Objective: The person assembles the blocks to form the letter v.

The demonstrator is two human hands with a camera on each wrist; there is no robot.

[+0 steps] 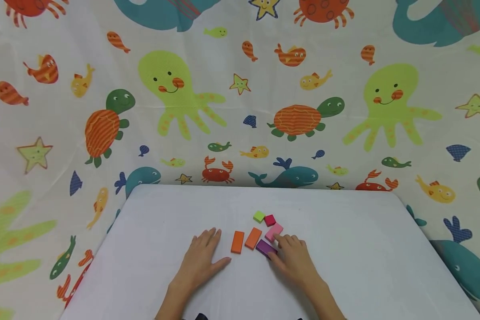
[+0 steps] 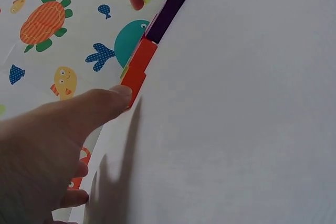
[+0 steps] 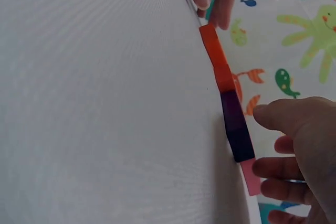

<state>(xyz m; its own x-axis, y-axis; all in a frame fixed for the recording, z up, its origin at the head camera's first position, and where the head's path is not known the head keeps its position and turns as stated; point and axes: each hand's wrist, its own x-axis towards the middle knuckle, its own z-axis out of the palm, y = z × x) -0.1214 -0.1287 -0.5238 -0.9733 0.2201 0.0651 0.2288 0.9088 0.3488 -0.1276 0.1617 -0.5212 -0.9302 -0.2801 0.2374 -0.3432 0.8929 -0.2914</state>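
My left hand (image 1: 200, 255) rests on the white table, its fingers straight and its thumb stretched toward a left orange block (image 1: 238, 242). Beside that lies a second orange block (image 1: 253, 238), tilted to the right. My right hand (image 1: 296, 260) is over the right side of the group, index fingertip at the pink block (image 1: 273, 231) and thumb at the purple block (image 1: 266, 248). In the right wrist view, its thumb and fingers are apart beside the purple block (image 3: 237, 125) and the pink block (image 3: 251, 177). Behind them lie a lime green cube (image 1: 259, 216) and a crimson cube (image 1: 270, 220).
The white table (image 1: 164, 222) spreads around the blocks, with rounded far corners. A curtain (image 1: 232, 120) printed with sea animals hangs behind the table and down its sides.
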